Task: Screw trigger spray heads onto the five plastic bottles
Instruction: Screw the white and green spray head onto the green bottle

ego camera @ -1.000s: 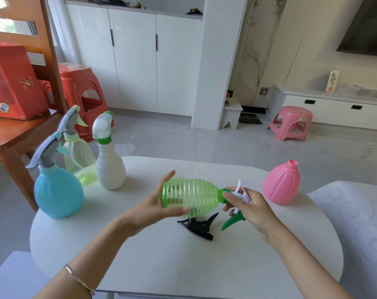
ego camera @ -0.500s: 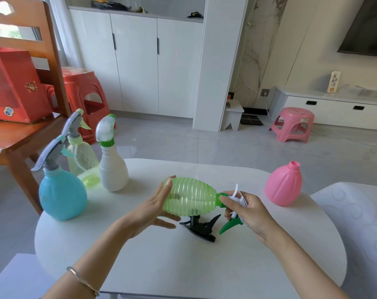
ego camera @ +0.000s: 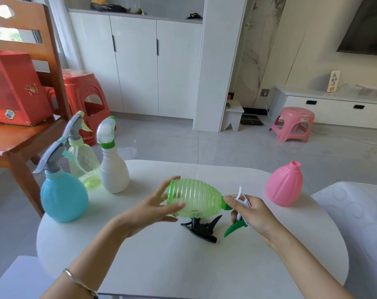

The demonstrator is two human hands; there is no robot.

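Note:
A ribbed green bottle lies sideways in the air above the white table. My left hand grips its base end. At its neck sits a white and green trigger head, held by my right hand. A black trigger head lies on the table just under the bottle. To the right stands a pink bottle with an open neck. On the left, a blue bottle, a clear yellowish bottle and a white bottle each carry a spray head.
A wooden chair with a red box stands at the left, red stools behind it. A pink stool sits on the floor beyond the table. A white patterned seat adjoins the table's right edge.
My left hand opened and shifted its hold around the green bottle's base, then closed on it again. The bottle stayed sideways, with my right hand still on the trigger head.

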